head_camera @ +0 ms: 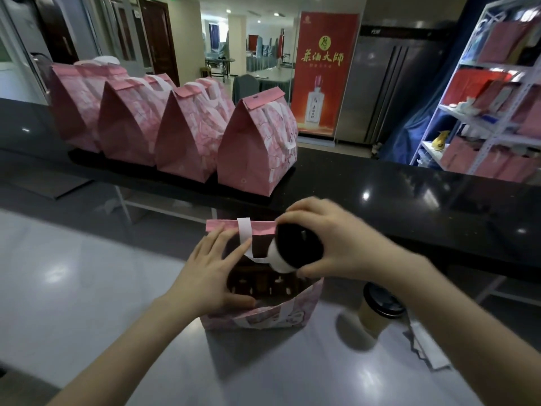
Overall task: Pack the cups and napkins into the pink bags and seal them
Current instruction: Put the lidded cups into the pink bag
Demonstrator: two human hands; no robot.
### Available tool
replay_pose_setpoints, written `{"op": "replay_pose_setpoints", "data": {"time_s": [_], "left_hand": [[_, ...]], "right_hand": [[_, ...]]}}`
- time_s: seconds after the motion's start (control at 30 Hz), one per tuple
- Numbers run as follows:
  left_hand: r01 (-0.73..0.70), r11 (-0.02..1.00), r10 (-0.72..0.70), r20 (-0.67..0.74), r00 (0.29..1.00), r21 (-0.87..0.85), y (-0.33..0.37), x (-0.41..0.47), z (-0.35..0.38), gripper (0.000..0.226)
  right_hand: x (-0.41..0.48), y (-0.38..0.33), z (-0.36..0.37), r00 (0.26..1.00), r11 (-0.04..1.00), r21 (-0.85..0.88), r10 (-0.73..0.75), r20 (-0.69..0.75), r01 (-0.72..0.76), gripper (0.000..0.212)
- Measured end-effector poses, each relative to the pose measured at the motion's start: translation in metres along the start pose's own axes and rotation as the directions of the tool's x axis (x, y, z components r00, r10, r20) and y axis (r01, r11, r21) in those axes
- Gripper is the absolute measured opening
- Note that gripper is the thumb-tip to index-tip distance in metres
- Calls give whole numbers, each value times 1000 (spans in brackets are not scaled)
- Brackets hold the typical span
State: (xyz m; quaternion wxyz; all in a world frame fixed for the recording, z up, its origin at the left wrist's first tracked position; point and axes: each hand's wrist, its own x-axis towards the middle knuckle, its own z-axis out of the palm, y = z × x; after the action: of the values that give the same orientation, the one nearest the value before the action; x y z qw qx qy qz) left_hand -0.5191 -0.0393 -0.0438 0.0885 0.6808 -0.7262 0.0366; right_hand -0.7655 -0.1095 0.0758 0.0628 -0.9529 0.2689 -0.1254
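Observation:
An open pink bag [272, 316] with white handles stands on the grey counter in front of me. My left hand [209, 268] spreads its left rim, thumb on the near edge and fingers on the far side. My right hand [330, 241] grips a white paper cup [292, 250] with a black lid, tilted over the bag's mouth. A second lidded cup [376, 310] stands upright on the counter to the right of the bag. White napkins [430, 347] lie beside it at the right.
Several sealed pink bags [175, 127] stand in a row on the raised black ledge [409, 183] behind the counter. A metal shelf unit [494, 92] with pink and red packages stands at the far right. A red banner stands behind the ledge.

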Motion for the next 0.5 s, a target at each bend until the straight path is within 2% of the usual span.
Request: {"op": "replay_pose_setpoints", "data": {"time_s": [0.1, 0.23, 0.33, 0.43, 0.5], "left_hand": [[-18, 999, 20, -45, 999, 39, 1, -3, -6, 106], [-34, 998, 41, -150, 988, 47, -5, -8, -25, 92], [-114, 979, 153, -236, 960, 168, -10, -2, -39, 79], [-225, 935, 244, -37, 969, 273, -14, 2, -41, 90], [-226, 923, 207, 92, 974, 313, -21, 1, -32, 105]], "right_hand": [[18, -10, 49, 999, 998, -51, -37, 30, 39, 78], [23, -11, 98, 999, 997, -78, -16, 43, 20, 83], [18, -11, 117, 999, 997, -74, -9, 31, 11, 84], [15, -10, 120, 1000, 997, -72, -13, -3, 13, 82], [12, -9, 121, 1000, 998, -61, -2, -8, 1, 82]]}}
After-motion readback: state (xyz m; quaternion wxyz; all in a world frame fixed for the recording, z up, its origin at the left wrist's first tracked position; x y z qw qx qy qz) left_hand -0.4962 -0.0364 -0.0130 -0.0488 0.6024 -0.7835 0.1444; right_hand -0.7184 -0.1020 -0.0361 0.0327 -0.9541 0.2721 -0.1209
